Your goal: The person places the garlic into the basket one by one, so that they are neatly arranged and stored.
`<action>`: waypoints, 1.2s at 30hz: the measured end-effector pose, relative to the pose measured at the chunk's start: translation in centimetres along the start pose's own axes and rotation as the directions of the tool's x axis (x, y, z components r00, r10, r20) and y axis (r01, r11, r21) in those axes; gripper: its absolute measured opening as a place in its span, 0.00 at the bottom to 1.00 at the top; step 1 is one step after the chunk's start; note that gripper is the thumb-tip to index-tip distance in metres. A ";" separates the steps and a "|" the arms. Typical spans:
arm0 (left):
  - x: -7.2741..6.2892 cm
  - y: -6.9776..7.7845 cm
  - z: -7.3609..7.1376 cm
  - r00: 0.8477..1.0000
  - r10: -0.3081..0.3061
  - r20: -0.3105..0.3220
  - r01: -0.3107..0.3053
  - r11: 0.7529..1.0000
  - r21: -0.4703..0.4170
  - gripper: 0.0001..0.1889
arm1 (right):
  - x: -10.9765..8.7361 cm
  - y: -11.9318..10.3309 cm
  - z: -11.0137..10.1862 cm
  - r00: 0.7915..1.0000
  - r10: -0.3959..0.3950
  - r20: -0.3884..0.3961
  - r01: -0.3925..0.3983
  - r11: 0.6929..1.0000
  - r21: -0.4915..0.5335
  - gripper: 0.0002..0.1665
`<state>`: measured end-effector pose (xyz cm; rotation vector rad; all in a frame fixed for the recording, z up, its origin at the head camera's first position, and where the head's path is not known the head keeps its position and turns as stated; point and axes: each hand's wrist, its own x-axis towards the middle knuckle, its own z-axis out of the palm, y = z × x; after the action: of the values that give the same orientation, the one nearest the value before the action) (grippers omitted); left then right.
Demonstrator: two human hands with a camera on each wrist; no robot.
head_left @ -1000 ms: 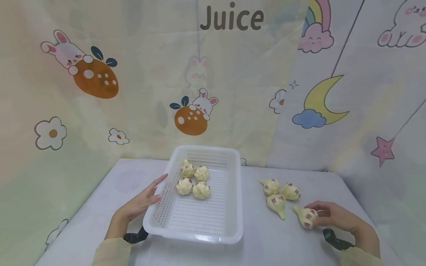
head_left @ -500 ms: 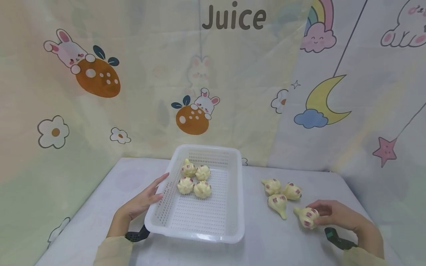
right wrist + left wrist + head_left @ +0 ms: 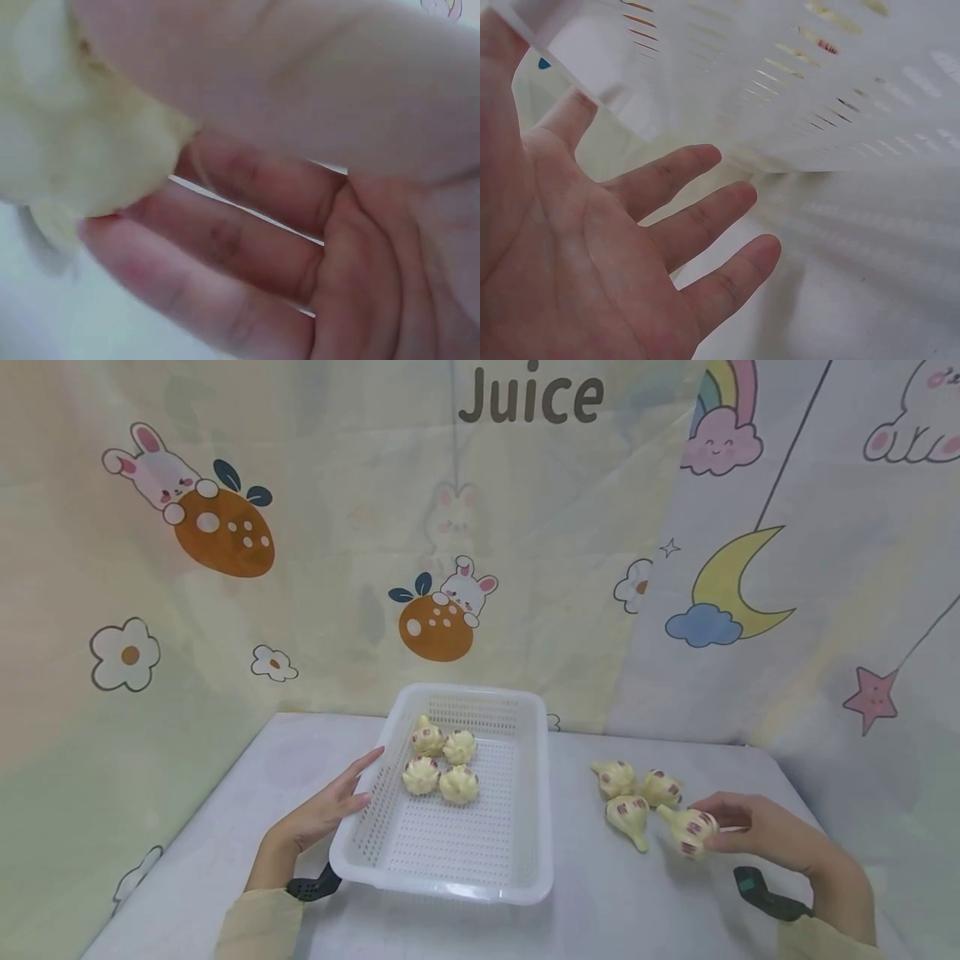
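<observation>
Nearest, at the lower edge, two pale sleeves [image 3: 258,927] are seen, and at each wrist a black device [image 3: 315,887] is worn. By the right hand [image 3: 772,837] a bulb [image 3: 693,833] of garlic is gripped, pinched between the thumb and the curled fingers; its stem is pointed left and away, towards the other loose bulbs. Whether it is fully clear of the worktop [image 3: 622,910] cannot be told. In the right wrist view it is blurred and partly covered by the thumb. By the left hand [image 3: 318,817] the left rim of a white basket [image 3: 442,887] is touched; its fingers are kept rather straight and spread, and nothing is enclosed by them. To the left of the gripped bulb and slightly farther, three bulbs [image 3: 627,814] are laid close together on the worktop, well apart from the basket. Inside the basket, in its far left part, four bulbs [image 3: 422,776] are gathered in two rows of two. All bulbs are cream, and purple marks can be seen on them. Behind everything, a pale cloth [image 3: 547,568] is hung, printed with rabbits, flowers, a moon and the word "Juice".
</observation>
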<state>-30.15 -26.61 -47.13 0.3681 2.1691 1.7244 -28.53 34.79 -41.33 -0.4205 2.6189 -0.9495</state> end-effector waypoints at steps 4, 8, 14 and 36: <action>0.0 0.0 -0.1 1.000 0.011 0.012 -0.011 1.000 -0.003 0.39 | 0.3 -0.8 0.1 0.997 -0.027 -0.078 0.027 1.000 -0.001 0.32; 0.0 0.0 -0.2 1.000 0.021 0.019 -0.021 1.000 0.010 0.39 | 0.7 -1.5 0.3 0.988 -0.067 -0.139 0.066 0.998 -0.006 0.37; 0.0 -0.1 -0.1 1.000 0.020 0.013 -0.020 1.000 0.020 0.39 | 1.5 -2.8 1.0 0.972 -0.083 -0.220 0.076 0.996 -0.041 0.37; 0.3 -0.2 -0.3 0.999 0.032 0.033 -0.032 0.999 0.006 0.38 | 3.9 -8.4 3.9 0.868 -0.221 -0.445 0.221 0.974 -0.051 0.32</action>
<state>-30.49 -26.79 -47.27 0.4313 2.1573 1.7168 -29.15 24.94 -39.42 -0.5699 3.0305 -1.2520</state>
